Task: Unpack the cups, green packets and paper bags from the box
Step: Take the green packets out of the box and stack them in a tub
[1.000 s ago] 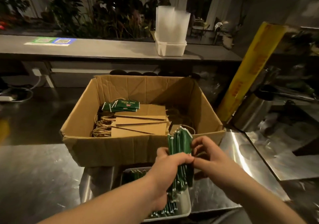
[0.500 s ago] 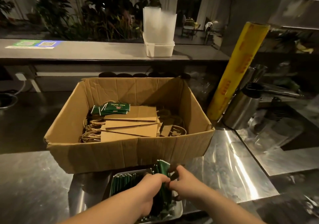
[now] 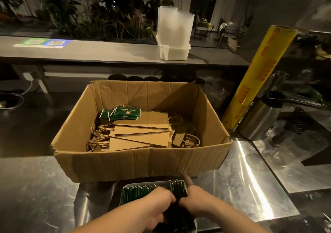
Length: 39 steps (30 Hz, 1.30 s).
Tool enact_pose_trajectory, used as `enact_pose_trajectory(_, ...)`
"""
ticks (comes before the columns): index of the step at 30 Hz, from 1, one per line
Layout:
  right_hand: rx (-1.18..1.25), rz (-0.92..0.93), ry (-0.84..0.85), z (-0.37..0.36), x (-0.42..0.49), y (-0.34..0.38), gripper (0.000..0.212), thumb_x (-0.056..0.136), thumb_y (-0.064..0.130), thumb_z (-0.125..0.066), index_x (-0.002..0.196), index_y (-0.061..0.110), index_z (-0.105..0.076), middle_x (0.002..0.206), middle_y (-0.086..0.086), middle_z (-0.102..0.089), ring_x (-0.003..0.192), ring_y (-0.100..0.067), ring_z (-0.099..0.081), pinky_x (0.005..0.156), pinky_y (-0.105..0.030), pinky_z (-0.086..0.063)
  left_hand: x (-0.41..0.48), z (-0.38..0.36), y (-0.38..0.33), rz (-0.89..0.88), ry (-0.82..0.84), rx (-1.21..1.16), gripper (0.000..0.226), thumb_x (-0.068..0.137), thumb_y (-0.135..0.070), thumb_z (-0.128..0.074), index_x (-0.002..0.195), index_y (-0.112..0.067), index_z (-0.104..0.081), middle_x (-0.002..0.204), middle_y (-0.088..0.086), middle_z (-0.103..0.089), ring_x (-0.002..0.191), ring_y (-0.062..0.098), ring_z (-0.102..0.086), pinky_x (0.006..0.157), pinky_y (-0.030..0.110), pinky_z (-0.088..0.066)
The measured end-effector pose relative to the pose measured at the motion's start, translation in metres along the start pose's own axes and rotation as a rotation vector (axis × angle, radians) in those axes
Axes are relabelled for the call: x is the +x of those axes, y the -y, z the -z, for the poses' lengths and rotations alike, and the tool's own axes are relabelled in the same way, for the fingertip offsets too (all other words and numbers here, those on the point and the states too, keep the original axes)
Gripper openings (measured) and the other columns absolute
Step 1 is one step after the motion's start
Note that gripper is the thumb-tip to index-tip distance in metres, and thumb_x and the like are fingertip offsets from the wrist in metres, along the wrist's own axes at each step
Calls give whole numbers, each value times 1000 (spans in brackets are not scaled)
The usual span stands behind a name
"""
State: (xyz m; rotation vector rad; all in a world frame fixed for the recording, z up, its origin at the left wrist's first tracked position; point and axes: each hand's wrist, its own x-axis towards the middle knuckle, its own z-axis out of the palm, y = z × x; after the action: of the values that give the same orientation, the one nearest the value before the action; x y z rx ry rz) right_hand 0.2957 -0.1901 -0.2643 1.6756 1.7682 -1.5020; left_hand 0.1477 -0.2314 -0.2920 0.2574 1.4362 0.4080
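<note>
Counter [image 3: 35,188]: bare steel, reflective, spans the full width. Wall socket [image 3: 27,76] far left, white cable hanging from it. Rear ledge [image 3: 107,53] has green and blue QR stickers [image 3: 42,43] at its left end.

Cardboard box [image 3: 143,162] sits mid-counter, top open. Inside, rear-left: loose green packets [image 3: 121,113], a small pile lying flat and overlapping the top edge of the paper bags [image 3: 141,134]. Bags lie flat in a fanned stack across the box floor, twine handles spilling left and right. A row of dark round tops [image 3: 136,78] sits behind the box; cannot tell what they are.

Tray [image 3: 126,188] is just in front of the box's near wall, touching or nearly so. Tray packets [image 3: 139,192] stand on edge in a row inside it.

Left hand [image 3: 157,204]: fingers curled round the packet bundle [image 3: 177,188], which stands at the tray's right end. Right hand [image 3: 197,200]: grips the same bundle from the other side, thumb raised toward the box.

Cups [image 3: 174,28]: translucent stacks, upright in a white tub [image 3: 174,51] on the rear ledge, well apart from the box.

Yellow film roll [image 3: 258,76] leans right of the box. Steel canister [image 3: 258,123] stands just beside its base.
</note>
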Motion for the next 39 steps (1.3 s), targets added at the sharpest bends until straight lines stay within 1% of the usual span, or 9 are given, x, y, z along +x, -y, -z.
enact_pose_trajectory(3,-87,-7,-21,2,-1,2,56,99,21,-55,151,25,-37,119,-3,-66,98,-14,-70,81,-25,-60,4,5,3,-53,-32,162,56,93,-6,-58,144,-22,-42,122,14,-62,110,31,-66,99,49,-56)
enact_pose_trajectory(7,-128,-17,-65,7,-3,7,10,102,25,-54,112,26,-57,97,4,-64,93,-14,-68,76,-26,-60,5,4,4,-127,-81,399,71,90,-10,-67,151,-28,-35,128,7,-57,115,23,-62,102,40,-54)
enact_pose_trajectory(9,-205,4,-159,7,0,9,17,102,21,-55,118,24,-58,101,3,-62,105,-18,-66,78,-23,-57,6,3,5,-179,-133,510,70,92,-11,-67,152,-27,-34,131,5,-54,117,21,-59,102,36,-54)
enact_pose_trajectory(11,-199,21,-264,6,6,12,56,99,18,-60,149,34,-39,129,-2,-58,125,-23,-57,98,-32,-51,9,2,4,-206,-192,584,76,90,-7,-67,153,-24,-30,136,8,-52,116,25,-62,96,35,-58)
enact_pose_trajectory(13,-126,8,-317,5,12,12,70,96,20,-65,152,41,-28,143,-3,-52,132,-25,-52,108,-40,-45,11,2,1,-176,-209,602,85,85,-3,-72,153,-27,-27,143,12,-46,117,31,-65,91,40,-61)
enact_pose_trajectory(20,-347,8,-50,14,6,-5,29,89,16,-76,115,17,-64,105,-7,-70,100,-30,-74,83,-39,-63,1,0,-6,-168,-193,781,50,87,-2,-72,124,-22,-43,129,13,-54,101,28,-68,72,32,-62)
enact_pose_trajectory(24,-697,72,-36,10,3,7,44,94,18,-70,136,15,-59,130,-11,-64,118,-29,-64,100,-37,-52,1,1,2,-413,-222,1066,29,85,-12,-71,99,-26,-50,107,0,-58,98,20,-58,89,35,-53)
enact_pose_trajectory(34,-645,124,-25,12,7,10,41,97,18,-66,137,16,-59,130,-9,-63,118,-27,-62,100,-35,-52,3,2,-5,-421,-173,1228,51,90,-16,-70,137,-25,-53,134,3,-57,127,26,-55,107,39,-48)
enact_pose_trajectory(39,-577,127,-117,15,14,-1,32,95,13,-66,126,20,-64,112,0,-61,106,-20,-62,83,-26,-47,3,6,-6,-436,-172,1299,57,89,-10,-68,141,-21,-49,144,5,-51,135,27,-48,113,42,-43)
